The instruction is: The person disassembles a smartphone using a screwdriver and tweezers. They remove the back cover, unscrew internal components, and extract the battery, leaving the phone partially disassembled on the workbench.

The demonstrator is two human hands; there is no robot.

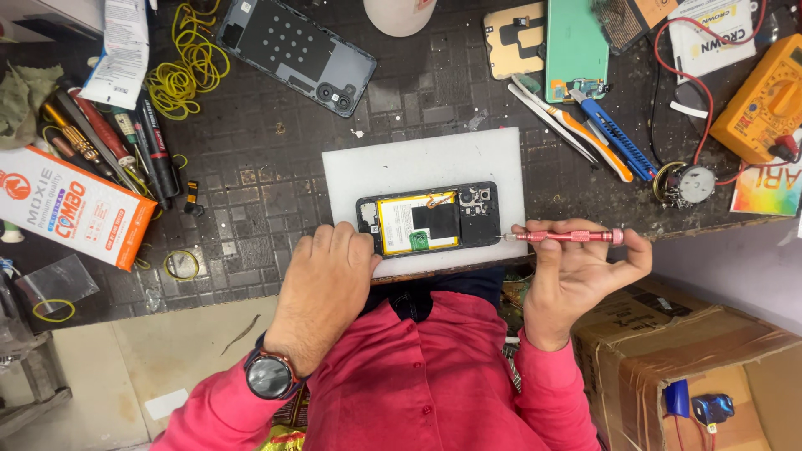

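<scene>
- Pink metal screwdriver point(568, 236) pinched lightly in the right hand point(576, 276) — slim, stiff, tip beside the opened phone point(428, 219).
- Left hand point(327, 280), fingers curled, grips nothing, pressing the phone's near end — thin, light, fragile; best held by its edges.

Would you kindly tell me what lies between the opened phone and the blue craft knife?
In the head view, bare white mat and dark bench surface separate the opened phone from the blue craft knife; nothing else lies there.
</scene>
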